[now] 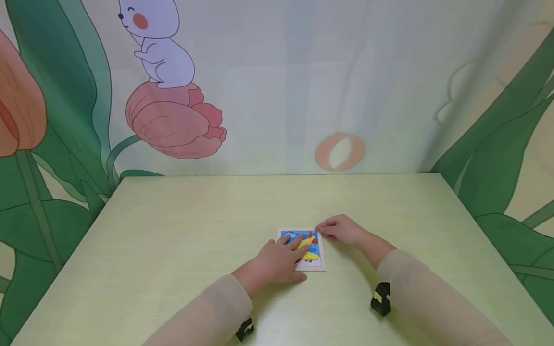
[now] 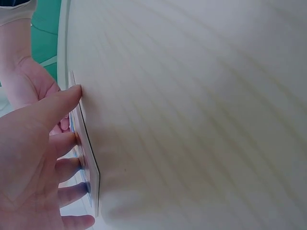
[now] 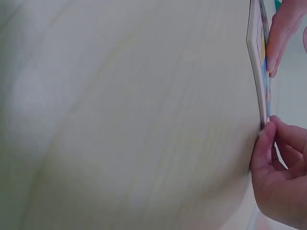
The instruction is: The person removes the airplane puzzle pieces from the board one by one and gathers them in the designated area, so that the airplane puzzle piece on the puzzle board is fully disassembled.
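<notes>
A small, flat picture board (image 1: 321,263) with a pale border lies on the table; it shows a yellow and red airplane on blue. My left hand (image 1: 281,261) spreads across its left part, fingertips on the picture and thumb along the near edge. In the left wrist view, the straight fingers (image 2: 67,168) reach onto the board (image 2: 93,184) from the side. At the far right corner, my right hand (image 1: 343,229) pinches the board between thumb and fingers. That pinch of the right hand (image 3: 280,167) shows closely in the right wrist view. Part of the picture is hidden under the left hand.
The pale wood-look table (image 1: 173,230) extends around the board on all sides. Behind its far edge hangs a curtain (image 1: 259,96) printed with a rabbit, flowers and leaves. Black wrist devices (image 1: 381,299) sit under both sleeves.
</notes>
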Tool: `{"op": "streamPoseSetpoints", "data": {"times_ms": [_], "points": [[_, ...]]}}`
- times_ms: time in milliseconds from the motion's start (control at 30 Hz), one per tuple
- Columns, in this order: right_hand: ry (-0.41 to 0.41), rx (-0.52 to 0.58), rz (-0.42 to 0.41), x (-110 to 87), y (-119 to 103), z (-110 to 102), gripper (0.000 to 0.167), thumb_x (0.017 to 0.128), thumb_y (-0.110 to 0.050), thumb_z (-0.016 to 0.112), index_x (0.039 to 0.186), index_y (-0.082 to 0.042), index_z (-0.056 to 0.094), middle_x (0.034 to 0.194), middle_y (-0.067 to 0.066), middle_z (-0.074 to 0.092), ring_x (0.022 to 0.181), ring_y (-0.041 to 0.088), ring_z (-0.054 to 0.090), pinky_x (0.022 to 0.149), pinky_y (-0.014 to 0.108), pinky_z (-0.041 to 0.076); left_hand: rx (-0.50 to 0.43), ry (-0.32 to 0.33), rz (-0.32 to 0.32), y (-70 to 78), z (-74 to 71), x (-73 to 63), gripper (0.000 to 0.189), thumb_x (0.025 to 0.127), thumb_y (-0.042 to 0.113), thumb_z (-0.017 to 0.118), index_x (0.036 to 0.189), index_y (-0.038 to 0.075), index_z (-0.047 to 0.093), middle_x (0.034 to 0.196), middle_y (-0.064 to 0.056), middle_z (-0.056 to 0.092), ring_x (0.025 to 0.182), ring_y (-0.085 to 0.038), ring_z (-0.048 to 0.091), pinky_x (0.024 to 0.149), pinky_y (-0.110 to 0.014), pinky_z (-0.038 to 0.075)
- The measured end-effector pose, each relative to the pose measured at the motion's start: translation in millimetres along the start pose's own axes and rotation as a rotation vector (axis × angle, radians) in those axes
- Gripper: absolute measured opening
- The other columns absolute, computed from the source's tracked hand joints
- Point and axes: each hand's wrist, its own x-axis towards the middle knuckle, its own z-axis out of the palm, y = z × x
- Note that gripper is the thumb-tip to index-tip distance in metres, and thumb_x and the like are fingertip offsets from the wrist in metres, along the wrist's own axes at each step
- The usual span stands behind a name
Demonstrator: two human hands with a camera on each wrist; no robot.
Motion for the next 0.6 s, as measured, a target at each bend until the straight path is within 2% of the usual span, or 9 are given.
{"op": "streamPoseSetpoints", "data": {"times_ms": [167,400,600], "points": [[0.015,-0.051,-0.047,-1.3,-2.2,1.6,0.021,0.094,-0.014,0.056,0.106,-0.003,0.069,0.096,0.005,0.065,0.079,0.015,0.055,0.072,0.025,0.047,0.0,-0.004,-0.002,-0.1,1.3,1.7,0.074,0.085,0.062,0.049,0.148,0.031,0.025,0.154,0.002,0.018,0.139,-0.026,0.019,0.102,-0.05,0.031],[0.0,-0.002,-0.031,-1.4,-6.4,1.8,0.022,0.095,-0.012,0.053,0.108,0.0,0.067,0.101,0.008,0.065,0.084,0.017,0.058,0.078,0.028,0.049,0.002,0.001,0.002,-0.2,1.9,2.2,0.074,0.085,0.062,0.05,0.148,0.031,0.026,0.154,0.003,0.018,0.139,-0.025,0.019,0.102,-0.05,0.032],[0.021,-0.003,-0.054,0.2,-4.4,4.2,0.019,0.091,-0.011,0.06,0.107,-0.002,0.066,0.104,0.008,0.063,0.088,0.018,0.056,0.08,0.029,0.049,0.006,-0.003,0.005,-0.5,-0.1,0.9,0.074,0.085,0.062,0.05,0.148,0.031,0.026,0.154,0.002,0.018,0.139,-0.026,0.02,0.102,-0.05,0.032]]}}
